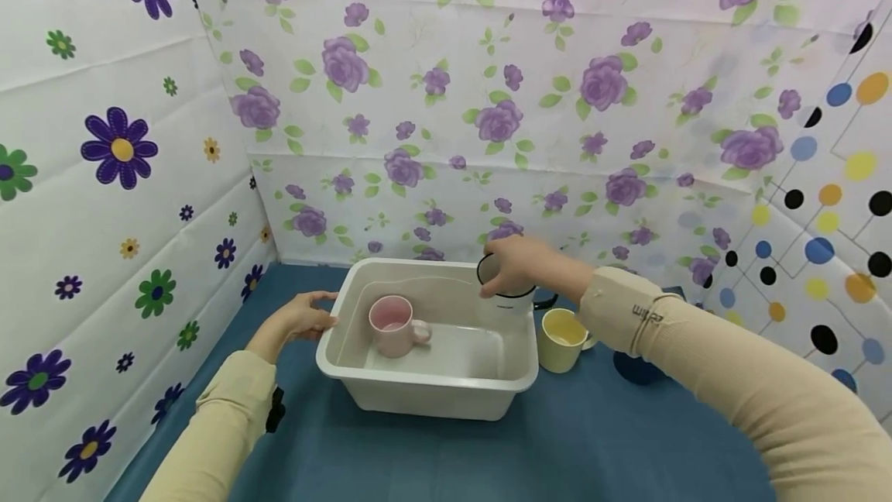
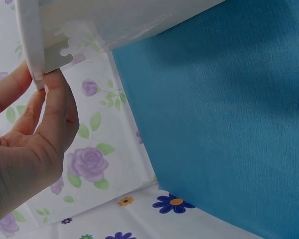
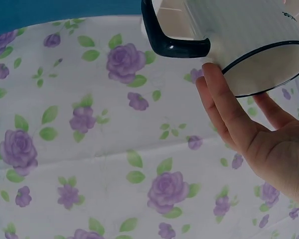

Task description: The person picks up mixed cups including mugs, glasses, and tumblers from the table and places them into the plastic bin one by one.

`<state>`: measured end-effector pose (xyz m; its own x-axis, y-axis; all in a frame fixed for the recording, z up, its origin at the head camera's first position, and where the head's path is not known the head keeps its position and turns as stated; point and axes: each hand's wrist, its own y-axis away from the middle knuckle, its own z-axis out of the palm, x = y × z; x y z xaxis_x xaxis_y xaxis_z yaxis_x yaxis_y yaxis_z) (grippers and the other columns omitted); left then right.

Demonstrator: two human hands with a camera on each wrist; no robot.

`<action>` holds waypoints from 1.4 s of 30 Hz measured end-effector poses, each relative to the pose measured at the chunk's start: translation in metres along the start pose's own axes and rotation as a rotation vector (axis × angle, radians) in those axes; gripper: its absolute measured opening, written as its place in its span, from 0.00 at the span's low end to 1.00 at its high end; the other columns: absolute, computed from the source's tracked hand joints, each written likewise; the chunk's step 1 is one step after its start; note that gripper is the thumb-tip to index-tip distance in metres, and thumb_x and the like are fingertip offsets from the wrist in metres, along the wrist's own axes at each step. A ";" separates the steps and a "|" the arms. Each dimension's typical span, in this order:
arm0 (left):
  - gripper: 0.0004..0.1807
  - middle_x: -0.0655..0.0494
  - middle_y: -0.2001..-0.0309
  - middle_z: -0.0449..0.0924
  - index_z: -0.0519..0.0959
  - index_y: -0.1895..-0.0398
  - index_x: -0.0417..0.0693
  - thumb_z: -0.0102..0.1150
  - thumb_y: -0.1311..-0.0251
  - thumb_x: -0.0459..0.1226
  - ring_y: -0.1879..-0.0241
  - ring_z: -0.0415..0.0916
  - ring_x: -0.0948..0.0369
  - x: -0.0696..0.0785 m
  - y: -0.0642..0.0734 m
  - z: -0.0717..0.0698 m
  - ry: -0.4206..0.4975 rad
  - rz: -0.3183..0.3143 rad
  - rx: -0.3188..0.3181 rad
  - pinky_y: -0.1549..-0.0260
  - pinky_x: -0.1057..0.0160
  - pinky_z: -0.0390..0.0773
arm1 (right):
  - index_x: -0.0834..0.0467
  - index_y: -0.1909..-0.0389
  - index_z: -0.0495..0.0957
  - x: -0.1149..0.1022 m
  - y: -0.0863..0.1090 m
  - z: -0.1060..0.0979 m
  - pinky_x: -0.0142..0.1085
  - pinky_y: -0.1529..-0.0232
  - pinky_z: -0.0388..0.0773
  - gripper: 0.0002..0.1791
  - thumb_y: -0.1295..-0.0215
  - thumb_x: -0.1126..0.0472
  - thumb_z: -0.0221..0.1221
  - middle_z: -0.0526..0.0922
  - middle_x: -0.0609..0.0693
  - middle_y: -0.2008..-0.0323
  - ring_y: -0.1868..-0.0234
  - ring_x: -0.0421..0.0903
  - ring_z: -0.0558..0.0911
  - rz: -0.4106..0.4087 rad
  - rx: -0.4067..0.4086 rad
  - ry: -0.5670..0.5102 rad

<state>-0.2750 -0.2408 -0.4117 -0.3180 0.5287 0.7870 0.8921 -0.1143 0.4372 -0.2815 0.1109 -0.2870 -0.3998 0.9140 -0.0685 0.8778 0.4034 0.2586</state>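
Note:
A whitish plastic basin (image 1: 432, 384) stands on the blue table, and a pink mug (image 1: 392, 328) sits upright in its left part. My left hand (image 1: 301, 318) pinches the basin's left rim; in the left wrist view the thumb and fingers (image 2: 55, 102) close on that edge. At the basin's right end my right hand (image 1: 519, 263) grips a white mug (image 1: 512, 302) by its dark rim from above. The right wrist view shows this mug (image 3: 249, 35) with its black handle (image 3: 177, 46) pointing away from the fingers. Its base is hidden in the head view.
Just right of the basin stands a yellow mug (image 1: 560, 341), its handle partly behind the right sleeve. A dark blue round object (image 1: 637, 369) is partly covered by the right forearm. Flower-printed sheets (image 1: 418, 122) rise behind and to the left of the blue table (image 1: 432, 459).

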 end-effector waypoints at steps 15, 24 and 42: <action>0.35 0.40 0.55 0.76 0.52 0.28 0.38 0.54 0.37 0.30 0.70 0.79 0.63 -0.001 -0.003 0.000 -0.003 -0.008 0.007 0.65 0.60 0.84 | 0.56 0.33 0.64 -0.023 -0.032 0.015 0.51 0.39 0.70 0.42 0.45 0.40 0.63 0.71 0.55 0.37 0.38 0.57 0.71 0.031 -0.005 -0.070; 0.35 0.41 0.57 0.77 0.53 0.29 0.38 0.55 0.37 0.29 0.70 0.79 0.62 0.001 -0.003 0.000 0.007 -0.025 0.010 0.64 0.59 0.84 | 0.57 0.36 0.67 -0.032 -0.051 0.034 0.48 0.41 0.73 0.41 0.47 0.41 0.65 0.75 0.54 0.40 0.40 0.54 0.74 0.067 0.026 -0.071; 0.35 0.40 0.56 0.78 0.54 0.29 0.37 0.55 0.38 0.29 0.70 0.78 0.62 0.001 0.000 0.000 0.013 -0.017 0.022 0.65 0.59 0.84 | 0.58 0.45 0.74 -0.033 -0.081 0.074 0.46 0.47 0.76 0.35 0.52 0.44 0.69 0.80 0.55 0.48 0.47 0.54 0.78 0.086 0.114 -0.137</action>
<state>-0.2755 -0.2406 -0.4107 -0.3374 0.5194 0.7851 0.8933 -0.0863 0.4410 -0.3195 0.0510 -0.3772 -0.2889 0.9397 -0.1832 0.9346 0.3183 0.1586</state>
